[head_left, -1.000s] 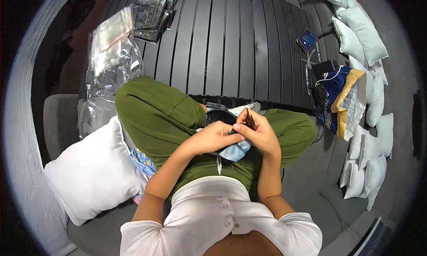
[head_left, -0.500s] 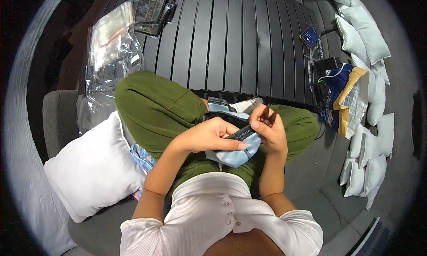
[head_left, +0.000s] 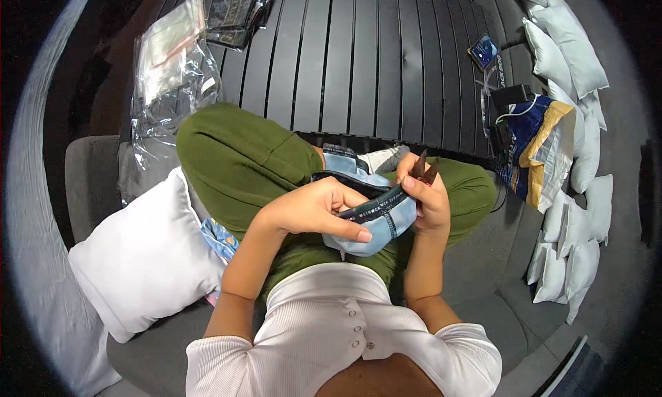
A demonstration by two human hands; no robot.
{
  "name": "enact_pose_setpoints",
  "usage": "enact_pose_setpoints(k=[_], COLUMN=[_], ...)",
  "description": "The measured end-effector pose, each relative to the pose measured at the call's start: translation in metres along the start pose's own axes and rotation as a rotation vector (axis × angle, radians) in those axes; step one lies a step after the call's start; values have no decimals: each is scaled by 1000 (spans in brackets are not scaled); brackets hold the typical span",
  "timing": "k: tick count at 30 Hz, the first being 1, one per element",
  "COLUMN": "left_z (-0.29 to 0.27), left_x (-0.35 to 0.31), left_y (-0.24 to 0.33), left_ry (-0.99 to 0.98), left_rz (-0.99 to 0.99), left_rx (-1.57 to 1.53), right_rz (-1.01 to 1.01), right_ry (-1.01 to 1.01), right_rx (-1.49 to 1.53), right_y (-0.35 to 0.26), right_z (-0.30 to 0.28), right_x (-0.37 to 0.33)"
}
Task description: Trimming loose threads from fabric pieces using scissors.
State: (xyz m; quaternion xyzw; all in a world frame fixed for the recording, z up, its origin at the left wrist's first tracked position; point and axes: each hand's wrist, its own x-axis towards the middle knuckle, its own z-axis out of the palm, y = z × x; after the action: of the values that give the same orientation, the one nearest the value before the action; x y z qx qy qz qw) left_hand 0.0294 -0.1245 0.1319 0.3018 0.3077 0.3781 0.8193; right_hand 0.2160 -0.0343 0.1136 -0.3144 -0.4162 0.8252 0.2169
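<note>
A light blue garment (head_left: 376,233) with a black printed waistband, like a pair of boxer briefs, is held over my lap. My left hand (head_left: 314,207) pinches the waistband's left part between thumb and fingers. At the right end of the band, my right hand (head_left: 429,202) grips the cloth with its thumb on top. From that same hand stick up two dark brown pointed prongs (head_left: 422,168), like small thread snips; their lower part is hidden by the fingers. More light blue and black cloth (head_left: 345,164) lies just beyond, between my green-trousered legs.
Ahead stands a black slatted table (head_left: 331,66) with clear plastic bags (head_left: 172,73), dark packets (head_left: 234,14) and a phone (head_left: 484,51). A white cushion (head_left: 145,259) leans at my left. A blue and gold bag (head_left: 541,152) and several white pillows (head_left: 569,48) are at the right.
The garment's waistband has been spread and turned, so more of its printed front and a dark seam show. My right hand has shifted slightly right; the left has moved slightly left.
</note>
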Motion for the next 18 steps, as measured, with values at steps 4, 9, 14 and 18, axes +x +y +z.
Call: enact_pose_setpoints(k=[4,9,14,18], left_z=[-3,-12,-3,-4], left_x=[-2,-1,5,7], left_y=[1,-12,-10,-11], left_ry=[20,130,226,304], left_rz=[2,-18,67,85], left_rx=[-5,-15,-152,-163], right_rz=[-37,3,-214,-286], right_ry=[7,75,365,309], right_rx=[28,-127,-507,-697], right_y=[4,-2,-2,-4], right_z=[-3,1,2,-1], right_x=[4,3,1,-8])
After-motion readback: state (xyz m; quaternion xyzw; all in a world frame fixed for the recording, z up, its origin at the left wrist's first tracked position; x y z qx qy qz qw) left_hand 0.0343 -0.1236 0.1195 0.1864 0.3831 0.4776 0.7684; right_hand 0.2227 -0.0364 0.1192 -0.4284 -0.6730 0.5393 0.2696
